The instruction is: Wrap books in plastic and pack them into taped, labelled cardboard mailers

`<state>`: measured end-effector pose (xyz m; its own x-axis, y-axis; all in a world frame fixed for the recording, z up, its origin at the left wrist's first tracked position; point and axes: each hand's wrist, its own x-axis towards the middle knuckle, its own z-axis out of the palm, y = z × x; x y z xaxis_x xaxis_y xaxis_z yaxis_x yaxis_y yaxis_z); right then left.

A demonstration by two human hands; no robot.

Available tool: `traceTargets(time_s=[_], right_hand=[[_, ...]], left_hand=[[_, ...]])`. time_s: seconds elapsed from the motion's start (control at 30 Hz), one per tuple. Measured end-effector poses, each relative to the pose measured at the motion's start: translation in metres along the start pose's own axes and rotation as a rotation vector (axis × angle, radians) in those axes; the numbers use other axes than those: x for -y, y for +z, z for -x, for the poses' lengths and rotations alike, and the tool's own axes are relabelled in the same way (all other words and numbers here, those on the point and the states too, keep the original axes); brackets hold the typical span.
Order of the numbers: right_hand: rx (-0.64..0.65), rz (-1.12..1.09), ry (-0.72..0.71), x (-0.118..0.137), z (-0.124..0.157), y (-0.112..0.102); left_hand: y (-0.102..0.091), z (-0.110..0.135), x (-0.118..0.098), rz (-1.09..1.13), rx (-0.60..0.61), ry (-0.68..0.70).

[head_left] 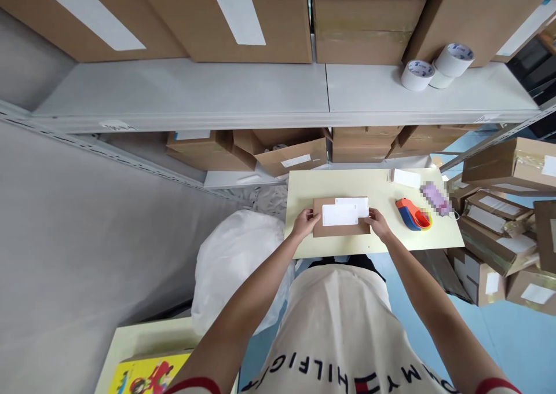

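A flat brown cardboard box (341, 230) lies in front of me on the pale yellow table (347, 182). White labels (339, 214) cover much of its upper face. My left hand (304, 223) grips the box's left edge, thumb on top. At the opposite edge, my right hand (379, 222) holds the box by its right side, fingers by the label's end. To the right of that hand sits an orange and blue tape dispenser (409, 215). The undersides of the box and of my fingers are hidden.
A white stack of labels (406, 178) and a blurred purple item (436, 198) lie at the table's right. Tape rolls (417, 75) stand on the grey shelf (260, 90) above. Piled boxes (499, 232) flank the right; a white plastic bag (238, 261) bulges at left.
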<state>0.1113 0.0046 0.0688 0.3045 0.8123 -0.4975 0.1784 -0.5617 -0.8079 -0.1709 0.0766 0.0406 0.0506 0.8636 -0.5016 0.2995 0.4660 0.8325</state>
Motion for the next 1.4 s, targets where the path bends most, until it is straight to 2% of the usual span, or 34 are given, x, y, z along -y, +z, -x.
traceTargets(time_s=[0.3,0.4,0.47,0.53,0.6,0.67,0.8,0.87,0.93,1.03,1.13,1.4], right_hand=[[0.101,0.027,-0.056,-0.004,-0.011,0.001],[0.148,0.031,-0.054,-0.007,-0.010,-0.002],[0.153,0.069,-0.060,-0.009,-0.009,-0.010],[0.130,0.128,-0.095,-0.010,-0.011,-0.027],[0.074,0.202,-0.147,-0.011,-0.019,-0.053],[-0.010,0.299,-0.197,-0.012,-0.034,-0.084],[-0.194,0.528,-0.295,-0.011,-0.085,-0.143],[-0.204,0.647,-0.315,-0.009,-0.115,-0.161],[-0.150,0.756,-0.336,-0.007,-0.144,-0.168],[-0.090,0.863,-0.345,-0.007,-0.174,-0.167],[-0.058,0.891,-0.376,-0.013,-0.182,-0.162],[0.035,0.975,-0.543,-0.020,-0.156,-0.168]], left_hand=[[0.000,-0.002,0.001,-0.048,-0.011,-0.053],[-0.002,0.003,-0.005,-0.203,-0.100,-0.058],[0.001,0.007,-0.015,-0.366,-0.210,0.010],[0.011,0.008,-0.032,-0.533,-0.257,0.145],[0.030,0.005,-0.055,-0.664,-0.220,0.283],[0.058,-0.004,-0.082,-0.740,-0.145,0.377],[0.138,-0.036,-0.130,-0.777,0.067,0.446],[0.181,-0.053,-0.146,-0.751,0.232,0.377],[0.221,-0.067,-0.154,-0.714,0.389,0.231],[0.264,-0.080,-0.156,-0.644,0.481,0.066],[0.285,-0.087,-0.151,-0.549,0.453,-0.014],[0.300,-0.096,-0.144,-0.229,0.350,-0.240]])
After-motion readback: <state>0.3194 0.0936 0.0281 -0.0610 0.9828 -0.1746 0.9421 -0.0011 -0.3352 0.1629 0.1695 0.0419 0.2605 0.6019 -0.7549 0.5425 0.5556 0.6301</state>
